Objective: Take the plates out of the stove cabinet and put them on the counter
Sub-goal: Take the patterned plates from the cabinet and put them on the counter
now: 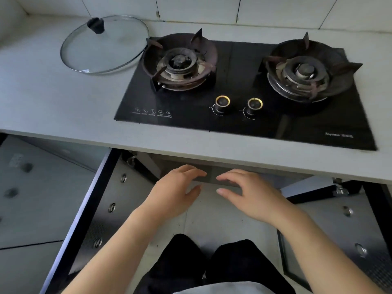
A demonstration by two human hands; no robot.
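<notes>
The stove cabinet under the counter stands open, its left door (99,204) and right door (347,225) swung outward. No plate shows; the cabinet's inside is hidden by the grey counter edge (191,145). My left hand (176,192) and my right hand (248,192) reach side by side toward the dark opening just below the counter edge. Both hands hold nothing, fingers apart and slightly curled.
A black two-burner gas stove (233,115) with two knobs is set into the counter. A glass pan lid (104,43) with a black knob lies on the counter at the back left. Bare counter surface (53,98) lies left of the stove. My dark-trousered legs (212,264) are below.
</notes>
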